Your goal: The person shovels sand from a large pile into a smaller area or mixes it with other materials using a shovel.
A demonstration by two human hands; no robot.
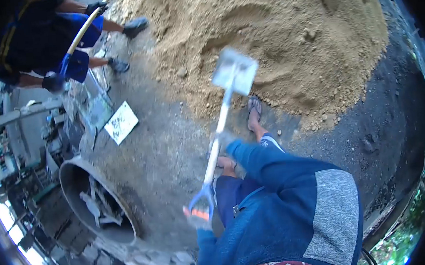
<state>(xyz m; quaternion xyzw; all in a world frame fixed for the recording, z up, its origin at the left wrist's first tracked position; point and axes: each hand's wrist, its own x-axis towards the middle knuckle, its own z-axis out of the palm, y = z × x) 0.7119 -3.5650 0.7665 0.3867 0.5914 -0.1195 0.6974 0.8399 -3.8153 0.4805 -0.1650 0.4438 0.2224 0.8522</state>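
Observation:
I hold a shovel (218, 134) with both hands, its pale shaft running up from the blue D-shaped grip to a square, light grey blade. My left hand (199, 218) is closed on the D-grip, where a patch of orange shows. Farther up, my right hand (225, 139) wraps around the shaft, blurred by motion. The blade overlaps the near edge of a large pile of brown sand (286, 53) in this view. No heap of sand shows on the blade. My sandalled feet (254, 111) stand on the ground near the pile.
Another person (38, 41) at upper left, wearing dark gloves, holds a long-handled tool (83, 32). A white speckled square board (121, 123) lies on the ground. A large round concrete ring (68, 182) with debris inside stands at left, with rubble around it.

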